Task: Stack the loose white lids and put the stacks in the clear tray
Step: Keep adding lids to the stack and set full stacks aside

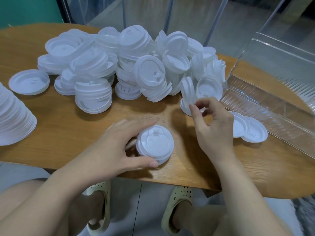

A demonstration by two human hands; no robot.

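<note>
Left hand (112,149) has its grip around a short lid stack (154,145) on the tabletop (68,120); right hand (213,123), between stack and clear tray (265,106), pinches one lid (185,106).

You sat at a wooden counter (59,116) with a rounded far edge and a warm, visible grain. Behind it stood glass partition panels (150,12) in pale metal frames, and a teal wall (29,9) filled the far left corner. Under the counter you had a light grey floor (153,198). The light was soft and even.
</note>
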